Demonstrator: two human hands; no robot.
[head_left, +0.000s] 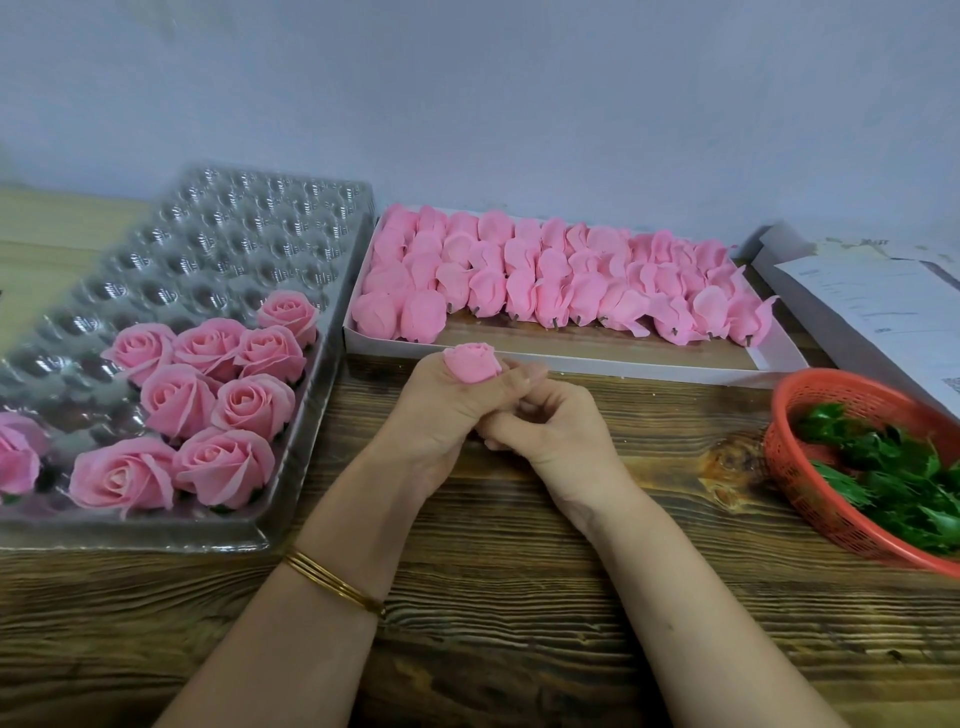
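At the far left a clear plastic tray (234, 244) lies on the wooden table (509, 597), its near edge close to the table's front. Finished pink roses (223, 405) fill its nearer cavities, and the farther ones are bare. Its right edge lies just beside a white box (623, 362), with only a narrow gap between them.

The left hand (447, 410), with gold bangles (335, 582) on its wrist, is curled round a pink rosebud (471, 362). It holds the bud upright above the table, just in front of the box's near rim. The right hand (561, 431) touches the left below the bud with its fingers curled. What those fingers grip, if anything, is hidden.

Rows of pink rose heads (545, 280) fill the far part of the box, and a bare strip runs along its near side. Open wood lies between and in front of the forearms.

To the right a red basket (795, 457) of green leaves (883, 467) is cut off by the frame's edge. It sits well apart from the hands. Papers (883, 312) lie behind it.
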